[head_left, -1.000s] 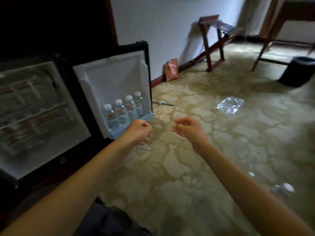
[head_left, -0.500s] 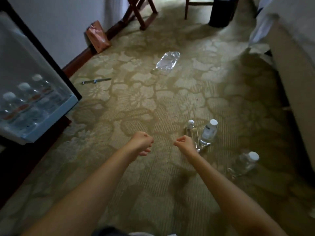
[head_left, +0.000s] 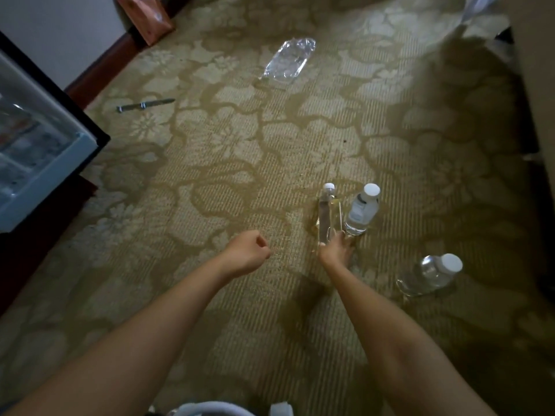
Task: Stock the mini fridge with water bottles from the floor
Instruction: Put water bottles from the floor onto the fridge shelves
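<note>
Reaching down with the right hand (head_left: 336, 250) toward the pair of water bottles standing on the carpet (head_left: 210, 181), fingers spread and pointing at their bases. It sits right at the foot of the left bottle (head_left: 326, 214), with the labelled bottle (head_left: 362, 210) just beside it on the right. Can't honestly tell if the fingers have wrapped anything yet; they look open and at most touching. The left hand (head_left: 247, 253) hangs over bare carpet in a loose fist, holding nothing.

A third bottle (head_left: 431, 274) lies tipped over on its side, near right, apart from the standing two. The fridge door (head_left: 60, 163) is open at the left edge, its shelf contents too blurry to make out.

What could go wrong, my guess: those two uprights are so close that going for one low down could knock the other, and soft carpet isn't a steady footing. Clear plastic in this dim light is also easy to misjudge, so a grab may land on the gap instead of a body. Further off there's a clear plastic wrapper (head_left: 286, 60) and a thin dark pen-like thing (head_left: 144, 105) on the floor, both slip or trip material on the way back to the fridge.
</note>
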`<state>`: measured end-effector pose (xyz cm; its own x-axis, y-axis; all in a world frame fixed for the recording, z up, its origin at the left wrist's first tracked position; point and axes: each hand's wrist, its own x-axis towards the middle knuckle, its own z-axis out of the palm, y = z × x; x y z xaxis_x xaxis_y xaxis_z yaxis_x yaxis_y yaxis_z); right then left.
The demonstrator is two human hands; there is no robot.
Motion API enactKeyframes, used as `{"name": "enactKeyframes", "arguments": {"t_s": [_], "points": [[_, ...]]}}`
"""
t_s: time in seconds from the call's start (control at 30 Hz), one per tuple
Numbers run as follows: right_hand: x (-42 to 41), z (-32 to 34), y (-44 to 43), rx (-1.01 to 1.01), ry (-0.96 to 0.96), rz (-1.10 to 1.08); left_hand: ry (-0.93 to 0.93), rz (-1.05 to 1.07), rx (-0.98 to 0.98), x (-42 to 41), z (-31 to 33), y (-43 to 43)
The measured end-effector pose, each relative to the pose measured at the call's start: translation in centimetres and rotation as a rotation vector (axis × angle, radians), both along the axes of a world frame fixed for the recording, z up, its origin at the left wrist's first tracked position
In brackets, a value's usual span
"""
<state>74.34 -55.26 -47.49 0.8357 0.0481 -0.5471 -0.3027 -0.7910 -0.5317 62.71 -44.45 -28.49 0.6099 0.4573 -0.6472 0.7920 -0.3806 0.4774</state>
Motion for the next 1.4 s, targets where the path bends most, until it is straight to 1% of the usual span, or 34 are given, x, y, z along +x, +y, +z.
{"name": "enactKeyframes", "arguments": {"t_s": [0.1,0.2,0.27,0.43,0.5,0.6,0.7,0.73,0.83,0.93,1.0,1.1,1.17,1.27,1.33,1.4], "points": [[1.4,-0.3,0.3,-0.065,0.027,-0.003,0.02,0.008,0.076,-0.2,-0.4,0.8],[3.3,-1.3,0.4,-0.082,0.039,0.083,0.025,0.016,0.117,-0.7,-1.4,1.4],[4.1,-1.7,0.4,-0.079,0.074,0.122,0.036,0.016,0.109,-1.3,-2.1,1.4],[3.6,-1.1,0.2,-0.016,0.143,0.052,0.04,0.077,0.088,-2.2,-2.7,2.0],[2.6,-0.7,0.3,0.076,0.167,-0.007,0.025,0.107,0.058,-2.4,-2.6,2.3],[0.3,-0.3,0.6,0.35,0.309,-0.145,0.016,0.129,0.011,-3.0,-2.4,2.6],[-1.7,1.1,1.2,0.554,0.435,-0.258,-0.015,0.207,-0.03,-3.8,-1.9,3.1],[-2.2,1.9,1.5,0.604,0.469,-0.262,-0.027,0.237,-0.041,-4.0,-1.7,3.4],[-3.8,4.2,2.4,0.658,0.497,-0.112,-0.068,0.306,-0.073,-4.9,-0.7,4.1],[-5.5,7.4,4.3,0.816,0.604,0.068,-0.112,0.359,-0.087,-6.0,0.3,5.2],[-6.8,10.1,6.3,0.907,0.662,0.194,-0.151,0.423,-0.074,-6.9,1.2,6.4],[-8.8,14.3,9.5,0.987,0.716,0.398,-0.23,0.525,-0.027,-8.7,3.0,9.4],[-10.3,16.8,11.7,1.001,0.759,0.554,-0.327,0.612,-0.037,-10.1,5.0,11.5],[-12.9,20.3,14.9,0.949,0.776,0.816,-0.554,0.738,-0.095,-12.4,8.4,14.6],[-15.0,22.5,17.3,0.91,0.762,0.966,-0.596,0.759,-0.124,-14.6,10.8,16.5],[-17.2,24.2,19.7,0.872,0.73,1.068,-0.606,0.772,-0.128,-17.1,12.6,18.5]]}}
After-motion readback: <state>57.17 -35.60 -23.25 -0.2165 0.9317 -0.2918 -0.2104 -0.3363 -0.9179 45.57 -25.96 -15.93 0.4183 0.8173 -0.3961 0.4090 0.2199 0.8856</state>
